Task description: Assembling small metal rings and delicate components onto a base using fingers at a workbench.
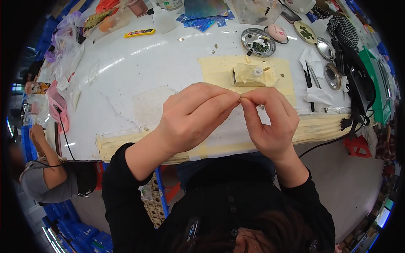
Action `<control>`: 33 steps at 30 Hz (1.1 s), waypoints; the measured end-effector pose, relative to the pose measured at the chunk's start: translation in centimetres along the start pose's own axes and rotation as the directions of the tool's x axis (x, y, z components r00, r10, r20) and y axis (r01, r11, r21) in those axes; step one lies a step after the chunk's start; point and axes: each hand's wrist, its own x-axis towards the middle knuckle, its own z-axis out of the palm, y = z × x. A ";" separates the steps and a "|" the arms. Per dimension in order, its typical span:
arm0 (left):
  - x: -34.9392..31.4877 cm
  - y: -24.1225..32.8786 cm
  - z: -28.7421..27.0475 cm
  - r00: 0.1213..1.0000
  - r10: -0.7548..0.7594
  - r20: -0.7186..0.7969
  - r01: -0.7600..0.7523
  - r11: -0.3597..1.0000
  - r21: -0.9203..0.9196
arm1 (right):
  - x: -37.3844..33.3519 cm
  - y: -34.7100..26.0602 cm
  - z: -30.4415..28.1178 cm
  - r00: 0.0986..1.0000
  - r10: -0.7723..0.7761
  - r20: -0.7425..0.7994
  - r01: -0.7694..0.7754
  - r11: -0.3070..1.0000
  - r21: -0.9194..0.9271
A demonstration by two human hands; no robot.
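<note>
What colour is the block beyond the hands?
The block is mostly pale yellow, clearest in the head view.

White table, yellow cutter, shiny blue sheets, round metal dish, cream paper, pink fabric, perhaps a cap

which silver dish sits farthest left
The silver dish holding green bits, left of the round pink thing; the other silver dishes lie right of it.

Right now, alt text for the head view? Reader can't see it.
Left hand and right hand pinch close together above a white table, apparently on something too small to identify. Beyond them sit a tape-covered block and, farther off, a metal dish of dark green pieces.
</note>
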 end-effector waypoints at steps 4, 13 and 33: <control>0.2 0.0 -0.2 0.998 -0.057 -0.002 0.056 0.992 -0.114 | -0.4 -0.3 -0.1 0.947 0.304 0.107 -0.321 0.857 0.404; 0.1 -0.4 -0.5 0.996 -0.094 0.009 0.094 0.970 -0.222 | -0.6 -0.8 0.3 0.828 0.450 0.335 -0.536 0.458 0.709; 0.0 -0.2 -0.2 0.984 -0.176 0.029 0.178 0.944 -0.277 | -0.8 -0.7 0.6 0.954 0.299 0.023 -0.287 0.889 0.357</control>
